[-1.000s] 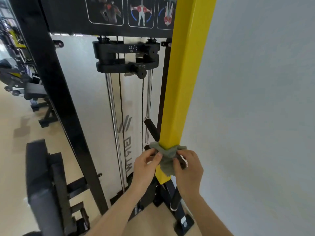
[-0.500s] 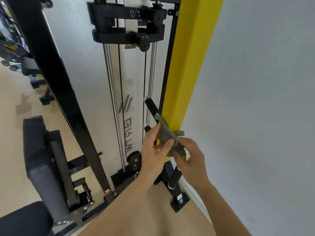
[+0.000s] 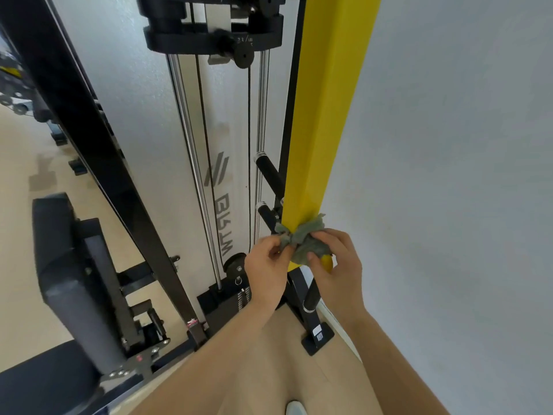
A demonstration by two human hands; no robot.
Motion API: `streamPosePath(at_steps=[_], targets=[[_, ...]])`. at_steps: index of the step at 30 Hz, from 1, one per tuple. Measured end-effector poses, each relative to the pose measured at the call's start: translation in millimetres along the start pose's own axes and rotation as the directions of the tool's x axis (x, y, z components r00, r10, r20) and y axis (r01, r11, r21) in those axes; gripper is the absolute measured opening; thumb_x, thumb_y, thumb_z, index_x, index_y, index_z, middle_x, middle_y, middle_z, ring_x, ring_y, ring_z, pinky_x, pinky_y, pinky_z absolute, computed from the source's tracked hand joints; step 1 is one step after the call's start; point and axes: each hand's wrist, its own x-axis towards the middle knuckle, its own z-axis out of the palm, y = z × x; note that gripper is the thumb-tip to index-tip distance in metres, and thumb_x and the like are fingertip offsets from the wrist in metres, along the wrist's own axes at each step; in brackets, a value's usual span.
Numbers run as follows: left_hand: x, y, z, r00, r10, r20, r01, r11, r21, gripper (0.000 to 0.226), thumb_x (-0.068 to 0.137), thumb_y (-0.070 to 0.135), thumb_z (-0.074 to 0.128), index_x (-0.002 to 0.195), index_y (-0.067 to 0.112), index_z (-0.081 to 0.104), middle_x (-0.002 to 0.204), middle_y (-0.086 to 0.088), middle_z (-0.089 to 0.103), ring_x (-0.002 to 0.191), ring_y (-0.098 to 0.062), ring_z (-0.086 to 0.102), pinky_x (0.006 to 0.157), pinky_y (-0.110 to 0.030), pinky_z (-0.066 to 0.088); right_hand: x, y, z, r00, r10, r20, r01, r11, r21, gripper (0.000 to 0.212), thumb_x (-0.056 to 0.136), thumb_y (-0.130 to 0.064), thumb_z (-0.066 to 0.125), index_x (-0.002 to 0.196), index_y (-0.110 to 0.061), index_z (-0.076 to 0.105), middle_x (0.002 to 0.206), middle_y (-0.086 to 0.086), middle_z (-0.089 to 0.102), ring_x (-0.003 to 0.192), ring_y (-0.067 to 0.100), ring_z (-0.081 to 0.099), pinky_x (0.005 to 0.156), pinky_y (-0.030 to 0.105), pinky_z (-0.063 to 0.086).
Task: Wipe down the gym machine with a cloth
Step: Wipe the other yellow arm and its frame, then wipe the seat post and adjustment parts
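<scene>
A grey-green cloth (image 3: 305, 239) is bunched against the lower end of the gym machine's yellow upright post (image 3: 323, 115). My left hand (image 3: 266, 266) pinches the cloth's left end. My right hand (image 3: 336, 262) grips its right side, fingers curled over the post's bottom corner. Left of the post stand two black padded handles (image 3: 270, 175), chrome guide rods (image 3: 191, 151) and the black weight carriage (image 3: 214, 31).
A grey wall (image 3: 449, 175) runs close on the right. A black slanted frame beam (image 3: 89, 139) and a padded bench seat (image 3: 68, 280) stand to the left. The machine's black base foot (image 3: 317, 336) sits on the beige floor (image 3: 21, 175).
Both hands with the cloth slid down the yellow post and now sit near its bottom end. The cloth has bunched up between them. The view tilted further down.
</scene>
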Motion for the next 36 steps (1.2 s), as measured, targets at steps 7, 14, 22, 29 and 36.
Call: streamPosePath(at_steps=[7, 14, 22, 29, 36], targets=[[-9.3, -15.5, 0.4, 0.950, -0.272, 0.151, 0.270, 0.962, 0.033, 0.020, 0.088, 0.022, 0.078, 0.073, 0.010, 0.075, 0.062, 0.006, 0.068, 0.062, -0.004, 0.063, 0.065, -0.027, 0.051, -10.5, 15.6, 3.0, 0.978, -0.188, -0.091, 0.159, 0.954, -0.254, 0.030, 0.082, 0.009, 0.072, 0.108, -0.006, 0.074, 0.121, 0.006, 0.063, 0.110, 0.024, 0.059, 0.100, 0.012, 0.039], [-24.4, -3.7, -27.2, 0.789, -0.401, 0.466, 0.503, 0.856, -0.116, 0.033, 0.080, 0.033, 0.078, 0.061, 0.009, 0.066, 0.060, -0.010, 0.052, 0.060, -0.021, 0.044, 0.062, -0.036, 0.040, -15.8, 8.3, 4.5, 0.898, -0.429, -0.096, 0.376, 0.862, -0.340, 0.024, 0.097, -0.020, 0.061, 0.092, -0.005, 0.079, 0.095, 0.006, 0.075, 0.097, 0.019, 0.058, 0.094, 0.018, 0.044], [-22.2, 13.0, -125.8, 0.864, -0.472, 0.173, 0.503, 0.813, -0.294, 0.015, 0.095, 0.014, 0.068, 0.109, 0.008, 0.070, 0.101, -0.005, 0.077, 0.096, -0.019, 0.074, 0.079, -0.027, 0.061, -43.5, -28.7, 55.8, 0.961, -0.265, 0.081, 0.274, 0.954, -0.120, 0.014, 0.086, -0.006, 0.076, 0.099, -0.012, 0.077, 0.097, -0.002, 0.072, 0.088, 0.005, 0.062, 0.084, 0.012, 0.050], [-5.0, 20.1, -225.4, 0.965, -0.252, 0.074, 0.255, 0.967, -0.028, 0.008, 0.092, 0.016, 0.072, 0.093, 0.023, 0.075, 0.083, 0.005, 0.074, 0.081, -0.011, 0.070, 0.074, -0.027, 0.056, -47.5, -77.5, 124.2, 0.752, 0.173, 0.636, -0.420, 0.869, 0.262, 0.059, 0.088, -0.035, 0.076, 0.141, -0.032, 0.050, 0.133, -0.003, 0.060, 0.099, 0.014, 0.070, 0.081, 0.037, 0.062], [3.6, 44.9, -301.2, 0.939, -0.106, 0.327, 0.077, 0.992, 0.100, 0.020, 0.094, 0.003, 0.068, 0.111, 0.012, 0.072, 0.099, 0.005, 0.074, 0.095, -0.013, 0.071, 0.083, -0.020, 0.054, -38.5, -130.1, 146.0, 0.580, -0.051, 0.813, -0.444, 0.817, 0.367, 0.050, 0.095, -0.020, 0.067, 0.140, -0.036, 0.052, 0.113, 0.005, 0.069, 0.065, 0.008, 0.065, 0.058, 0.024, 0.055]])
